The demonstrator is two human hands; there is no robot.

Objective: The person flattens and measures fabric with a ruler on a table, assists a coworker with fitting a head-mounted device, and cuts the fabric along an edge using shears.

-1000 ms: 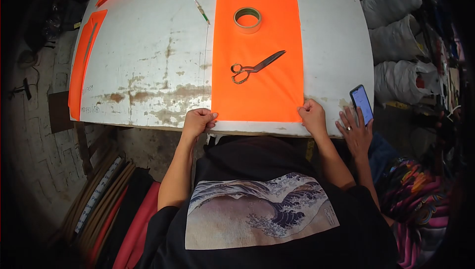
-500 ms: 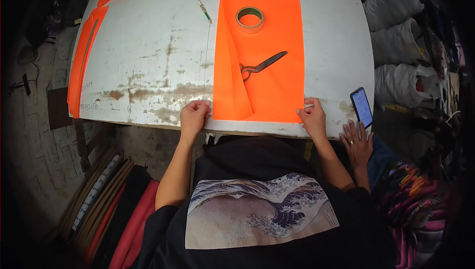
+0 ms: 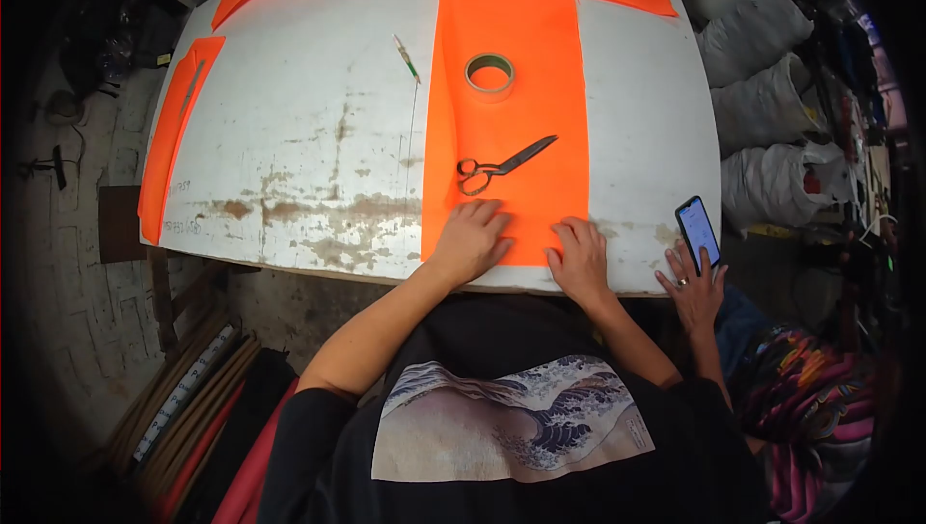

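Note:
A strip of bright orange fabric (image 3: 542, 206) runs down the white table to its front edge. My left hand (image 3: 470, 240) rests palm down on the strip's lower left part, its fingers stretched forward and slightly bent. At the lower right edge of the fabric lies my right hand (image 3: 581, 259), fingers apart and touching the cloth. Black-handled scissors (image 3: 529, 152) lie on the strip just beyond my left hand, blades pointing up and right. Farther up the cloth is a roll of tape (image 3: 490, 95). A green and white pencil (image 3: 406, 59) lies left of the strip.
Another person's hand (image 3: 694, 293), with a ring, touches a phone (image 3: 698, 227) at the right corner of the white table (image 3: 651, 109). More orange fabric (image 3: 181, 138) lies at the left edge. White sacks (image 3: 772, 182) stand to the right; fabric rolls (image 3: 188, 408) lean below left.
My left hand has moved right from the fabric's left edge onto the strip. The fold on its left side now lies flatter, baring the scissors' handles. My right hand has shifted slightly left.

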